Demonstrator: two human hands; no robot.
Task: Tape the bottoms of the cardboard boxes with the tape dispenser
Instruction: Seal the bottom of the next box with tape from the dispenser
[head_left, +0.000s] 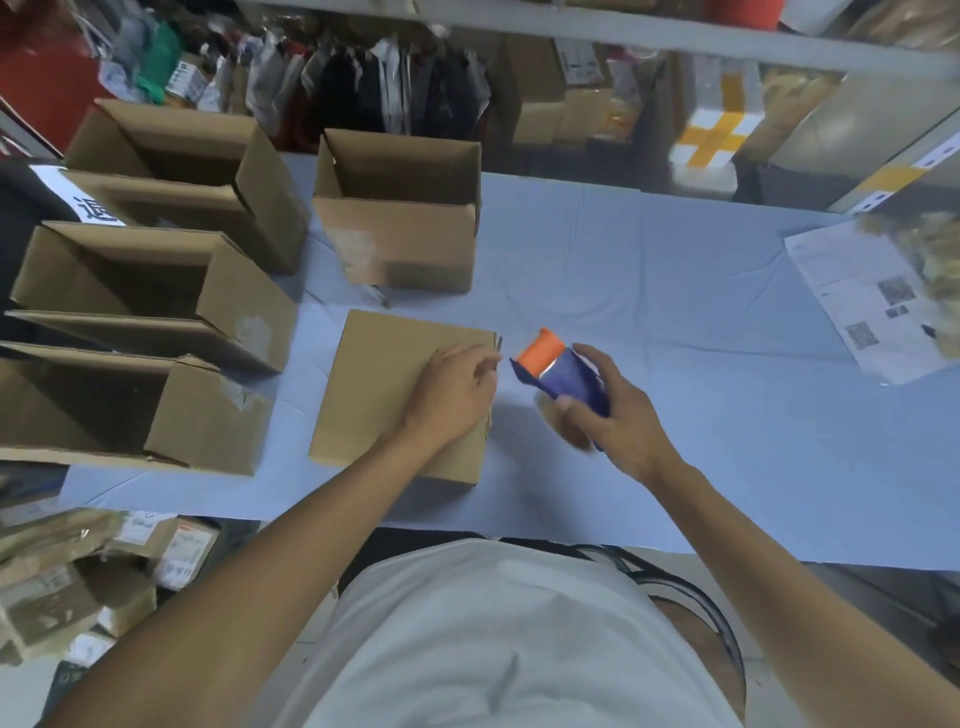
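Box bottom-up on the counter, tape dispenser at its right edge
Left hand (454, 387) rests with loose fingers on the upturned cardboard box (384, 384) on the blue counter (649, 291); right hand (608, 410) grips the blue-and-orange tape dispenser (558, 374) just beside it

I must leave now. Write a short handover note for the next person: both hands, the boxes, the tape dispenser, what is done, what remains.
Left hand: rests on the closed brown cardboard box in front of you.
Right hand: holds the blue and orange tape dispenser, just off that box's right edge.
Done: four open boxes stand at left and behind; tape shows on some sides.
Left: whether this box's seam is taped cannot be told; check it.
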